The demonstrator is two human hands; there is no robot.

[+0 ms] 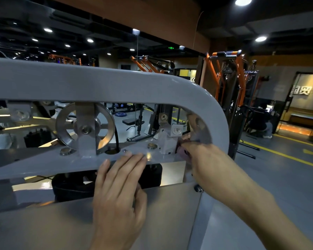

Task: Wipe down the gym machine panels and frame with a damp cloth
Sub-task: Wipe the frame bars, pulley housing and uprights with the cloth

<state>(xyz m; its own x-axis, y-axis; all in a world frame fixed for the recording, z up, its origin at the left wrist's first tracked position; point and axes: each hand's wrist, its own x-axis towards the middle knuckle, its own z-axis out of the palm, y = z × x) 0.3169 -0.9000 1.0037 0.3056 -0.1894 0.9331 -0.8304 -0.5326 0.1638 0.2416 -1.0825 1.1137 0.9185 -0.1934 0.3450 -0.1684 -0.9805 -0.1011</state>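
At the inner corner of the grey frame (116, 82), at about four o'clock of the picture's centre, a small purplish cloth (183, 152) is pinched in the right hand (204, 159), whose fingers are curled round it. The cloth is pressed against the side of a grey block (167, 141) bolted to the lower crossbar (43, 165); most of the fabric is hidden by the fingers. The left hand (118, 188) is laid flat at six o'clock, its straight fingers resting on the front edge of the crossbar while the thumb lies against the panel (61, 222) below, nothing being gripped.

A spoked steel pulley (85, 129) is mounted on the crossbar at nine o'clock of the cloth, with a black cable (116, 138) dropped through a hole just beside it. Two bolt heads are seen on the bar, one either side of the pulley bracket. A black weight stack (70, 184) is partly visible through the gap between crossbar and panel.

Beyond the frame, at one o'clock, orange racks (226, 78) are ranged across the gym floor, which is marked with yellow lines (278, 152). A seated person (262, 121) is seen at three o'clock near a lit doorway. Round ceiling lights (243, 1) are lit overhead.
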